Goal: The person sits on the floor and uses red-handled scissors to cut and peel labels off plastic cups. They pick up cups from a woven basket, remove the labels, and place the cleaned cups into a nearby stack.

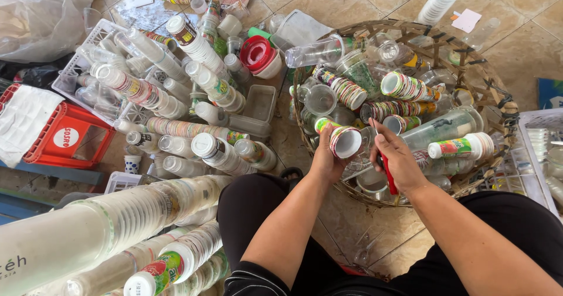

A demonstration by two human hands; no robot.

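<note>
My left hand (324, 158) grips a short stack of plastic cups with coloured labels (339, 136), its open rim facing me. My right hand (397, 158) holds a red-handled cutter (389, 176) pointing down, its fingers close to the cup stack's rim. Both hands hover over the near side of a round woven basket (498, 105) filled with clear cups, labelled cup stacks (407, 87) and plastic bottles (460, 148).
Long stacks of nested clear cups (117, 220) lie on the floor at the left, with white crates (76, 73), a red crate (70, 135) and a red lid (257, 53). A white crate (542, 155) stands at the right. My knees in black flank the tiled floor (363, 225).
</note>
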